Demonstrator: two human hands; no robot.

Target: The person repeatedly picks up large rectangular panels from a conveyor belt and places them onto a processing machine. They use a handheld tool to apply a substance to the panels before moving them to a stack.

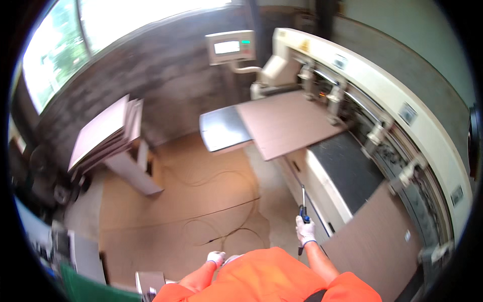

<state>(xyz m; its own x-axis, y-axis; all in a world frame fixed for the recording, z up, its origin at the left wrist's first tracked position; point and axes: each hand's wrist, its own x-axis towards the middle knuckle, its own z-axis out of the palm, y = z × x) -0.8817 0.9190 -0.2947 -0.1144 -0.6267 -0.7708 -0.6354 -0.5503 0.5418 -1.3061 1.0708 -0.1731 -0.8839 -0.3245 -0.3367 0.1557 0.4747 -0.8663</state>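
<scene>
My right hand, in a white glove, is wrapped round an air blow gun with a black and blue body. Its thin metal nozzle points away from me, beside the machine's front side. A brown-pink sheet lies on the machine's far bed, partly over a shiny metal side plate. Closer to me, another sheet rests at the machine's near end, to the right of my right hand. My left hand, also white-gloved, hangs low by my body with its fingers curled and nothing visible in them.
A long cream machine with a row of clamp-like heads runs along the right. Its control panel stands at the back. Stacked sheets sit on a stand at left. A thin hose loops over cardboard on the floor.
</scene>
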